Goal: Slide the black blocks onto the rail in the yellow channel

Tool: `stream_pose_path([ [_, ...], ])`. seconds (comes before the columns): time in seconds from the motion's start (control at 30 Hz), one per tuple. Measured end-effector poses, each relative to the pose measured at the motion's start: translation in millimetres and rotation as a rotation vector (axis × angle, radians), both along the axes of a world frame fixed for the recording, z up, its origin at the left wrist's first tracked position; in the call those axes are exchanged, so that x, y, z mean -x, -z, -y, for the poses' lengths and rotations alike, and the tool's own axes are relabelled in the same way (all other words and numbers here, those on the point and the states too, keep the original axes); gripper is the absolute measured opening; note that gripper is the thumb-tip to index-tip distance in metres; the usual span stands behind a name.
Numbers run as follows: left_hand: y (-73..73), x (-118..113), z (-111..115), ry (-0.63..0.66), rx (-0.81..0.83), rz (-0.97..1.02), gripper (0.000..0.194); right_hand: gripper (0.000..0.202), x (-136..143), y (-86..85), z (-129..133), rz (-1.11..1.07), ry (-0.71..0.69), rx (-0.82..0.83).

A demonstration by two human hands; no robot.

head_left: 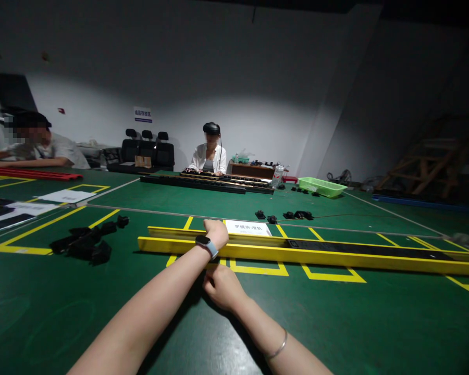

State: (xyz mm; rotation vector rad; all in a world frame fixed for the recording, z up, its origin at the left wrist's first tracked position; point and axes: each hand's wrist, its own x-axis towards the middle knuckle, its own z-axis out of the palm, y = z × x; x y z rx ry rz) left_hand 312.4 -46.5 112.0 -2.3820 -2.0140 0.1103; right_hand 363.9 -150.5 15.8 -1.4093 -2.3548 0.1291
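Two bare hands are at the left part of one yellow channel rail [316, 256] in my remote head view. The left hand [218, 234], with a smartwatch [206, 242] at its wrist, reaches across the rail. The right hand [223, 287] is at the near side, just below the rail's front wall; a metal bangle [283, 345] encircles that forearm. Fingers on both hands are curled; their tips are hidden, so I cannot tell whether either grip is pinching anything.

The rail extends from the hands to the right, past the view's edge, and shows a short end section to their left. A black strip [336, 246] lies in the channel, right of both hands. A white printed sheet [248, 227] lies just beyond and right of the left hand. A cluster of black parts [91, 252] sits left of the grip on the green tabletop [375, 323]. Farther beyond the hands I see a light-green basket [321, 188] to the right and a seated co-worker [209, 159] almost straight ahead.
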Motion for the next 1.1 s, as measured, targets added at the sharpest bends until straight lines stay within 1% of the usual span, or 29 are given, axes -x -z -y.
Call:
stream_pose_path([
  [0.27, 10.8, 0, -9, -0.001, -0.037, -0.013, 0.039, 0.016, 0, 1.0, -1, -0.004, -0.003, 0.008],
  [0.4, 12.5, -2, -9, 0.002, -0.045, -0.015, 0.039, 0.017, 0, 1.2, -1, -0.001, -0.007, 0.011],
  [0.57, 6.8, 1, -4, 0.007, -0.019, -0.004, 0.037, 0.016, 0, 1.2, -1, 0.003, -0.005, 0.006],
  [0.73, -6.2, 17, -3, 0.031, 0.079, 0.031, 0.041, 0.019, 0, 0.9, -1, 0.0, -0.013, -0.003],
  [0.83, -11.1, 24, -4, 0.024, 0.135, 0.046, 0.046, 0.021, 0, 1.0, 0, -0.001, -0.019, -0.008],
  [0.93, -11.9, 25, -5, 0.001, 0.151, 0.052, 0.052, 0.021, 0, 1.6, 0, -0.001, -0.018, -0.014],
  [1.1, -9.0, 23, -7, -0.013, 0.15, 0.061, 0.057, 0.021, 0, 2.5, -1, 0.0, -0.016, -0.018],
])
